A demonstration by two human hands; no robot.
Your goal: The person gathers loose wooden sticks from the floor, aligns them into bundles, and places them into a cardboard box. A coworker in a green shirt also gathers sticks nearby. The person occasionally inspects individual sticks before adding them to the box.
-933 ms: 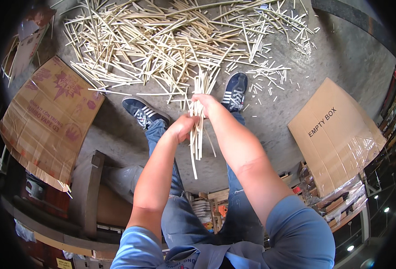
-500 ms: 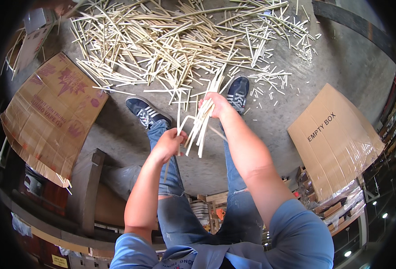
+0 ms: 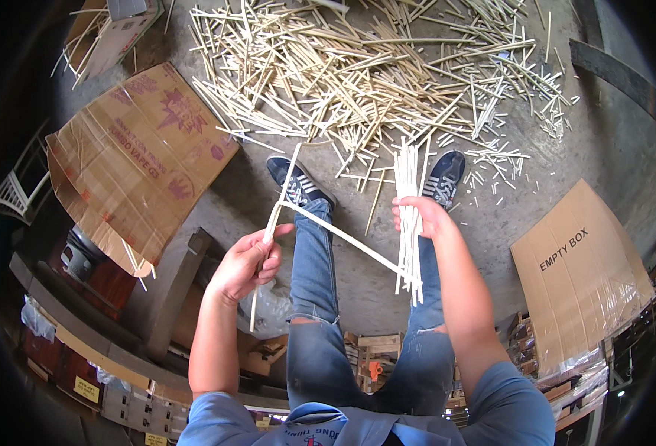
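My left hand point(image 3: 248, 262) pinches a few thin pale sticks point(image 3: 274, 213) between thumb and fingers. From them a long stick point(image 3: 352, 241) slants down across to the lower end of the bundle on the right; whether it is bent or separate I cannot tell. My right hand point(image 3: 430, 215) is closed round a bundle of similar pale sticks point(image 3: 408, 172), held nearly upright above my right shin. Beyond both hands a large loose heap of sticks point(image 3: 320, 74) covers the floor, with short pieces point(image 3: 495, 156) scattered at its right.
A flattened-looking brown carton point(image 3: 146, 149) stands at the left, a few sticks poking from its near end. Another brown carton point(image 3: 580, 275) is at the right. A dark curved bar point(image 3: 614, 74) lies at the far right, and a wooden beam point(image 3: 176, 290) at the near left.
My hands have moved apart: the left has drawn away from the bundle with its sticks, the right has gone rightward with the bundle, now more upright. The view has shifted too.
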